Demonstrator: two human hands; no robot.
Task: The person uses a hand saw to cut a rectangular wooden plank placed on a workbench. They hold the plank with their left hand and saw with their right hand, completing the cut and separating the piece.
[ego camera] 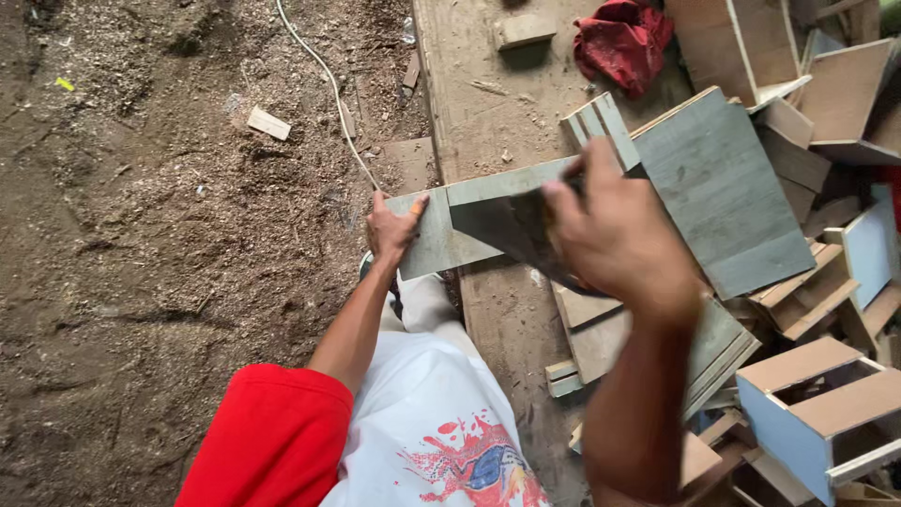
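My left hand [392, 229] grips the near left end of a grey-green wooden board [469, 218] that lies across the edge of a wooden workbench [474, 84]. My right hand [619, 230] is closed on the grip of a dark triangular tool [511, 230], its flat face resting against the board; I cannot tell whether it is a saw or a square. A wider grey-green panel [723, 192] lies just beyond my right hand, tilted on a pile of offcuts.
Sawdust and wood chips cover the dirt floor [150, 235] on the left, with a white cord [324, 80] running over it. A red cloth [621, 39] lies on the bench. Several plywood pieces and small open boxes [817, 413] crowd the right side.
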